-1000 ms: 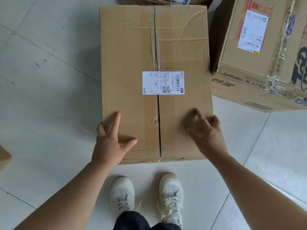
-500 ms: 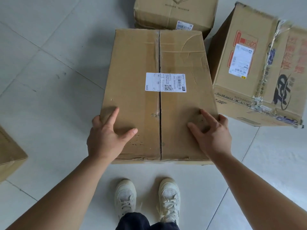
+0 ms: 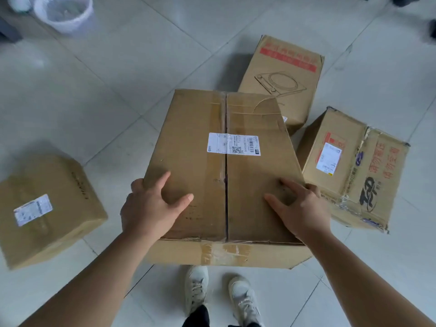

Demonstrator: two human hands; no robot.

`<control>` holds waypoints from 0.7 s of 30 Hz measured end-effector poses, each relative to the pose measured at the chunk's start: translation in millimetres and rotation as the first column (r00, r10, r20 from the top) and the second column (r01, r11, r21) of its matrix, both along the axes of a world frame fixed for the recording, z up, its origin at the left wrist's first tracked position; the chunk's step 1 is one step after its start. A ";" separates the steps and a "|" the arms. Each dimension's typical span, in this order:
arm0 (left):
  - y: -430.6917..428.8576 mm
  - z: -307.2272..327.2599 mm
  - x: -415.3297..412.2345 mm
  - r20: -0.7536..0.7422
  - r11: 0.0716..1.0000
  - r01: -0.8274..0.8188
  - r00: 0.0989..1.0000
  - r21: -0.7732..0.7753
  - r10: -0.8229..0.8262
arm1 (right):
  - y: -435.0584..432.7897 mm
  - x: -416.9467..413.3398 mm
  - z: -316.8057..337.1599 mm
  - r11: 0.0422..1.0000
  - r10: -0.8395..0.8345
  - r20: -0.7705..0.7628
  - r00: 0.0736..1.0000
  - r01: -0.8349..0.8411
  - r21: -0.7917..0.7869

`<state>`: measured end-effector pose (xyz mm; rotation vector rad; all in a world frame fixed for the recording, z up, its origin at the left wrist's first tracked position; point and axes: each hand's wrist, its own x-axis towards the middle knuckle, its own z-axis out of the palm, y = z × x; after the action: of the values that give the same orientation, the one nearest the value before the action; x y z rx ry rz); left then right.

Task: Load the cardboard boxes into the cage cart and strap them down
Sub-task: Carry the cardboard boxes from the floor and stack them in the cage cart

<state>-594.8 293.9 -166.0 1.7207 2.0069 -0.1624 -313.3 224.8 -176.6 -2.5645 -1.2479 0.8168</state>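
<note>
A large cardboard box (image 3: 193, 138) with a white shipping label and a taped centre seam is held up in front of me, its near face showing above my shoes. My left hand (image 3: 151, 208) grips its near left edge, thumb and forefinger on the top and the other fingers over the side. At the near right edge my right hand (image 3: 299, 208) grips the same way. No cage cart or strap is in view.
On the tiled floor lie three more boxes: a small labelled one (image 3: 47, 204) at the left, a printed one (image 3: 354, 166) at the right, and one with a line drawing (image 3: 283, 74) behind. A white bin (image 3: 63, 13) stands far left.
The large box has come up off the floor in both hands and tilted so its near face shows. The view has pulled back, bringing the left box and the bin into sight.
</note>
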 end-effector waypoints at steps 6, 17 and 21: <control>-18.6 108.9 -33.0 0.033 0.978 -0.174 0.985 0.117 0.172 | 25.6 -27.2 110.3 0.982 0.155 0.011 0.988 -0.155 0.109; -130.4 273.9 -76.4 0.141 0.794 -0.563 0.826 0.230 0.545 | 28.8 -86.4 291.6 0.818 0.527 0.108 0.843 -0.538 0.202; -190.1 310.2 -95.7 0.159 0.699 -0.667 0.743 0.257 0.650 | 10.7 -120.9 330.3 0.724 0.644 0.102 0.758 -0.648 0.237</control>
<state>-690.5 103.8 144.2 1.0111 2.5664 0.4557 -434.2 235.5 153.8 -1.9099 -2.1488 0.6680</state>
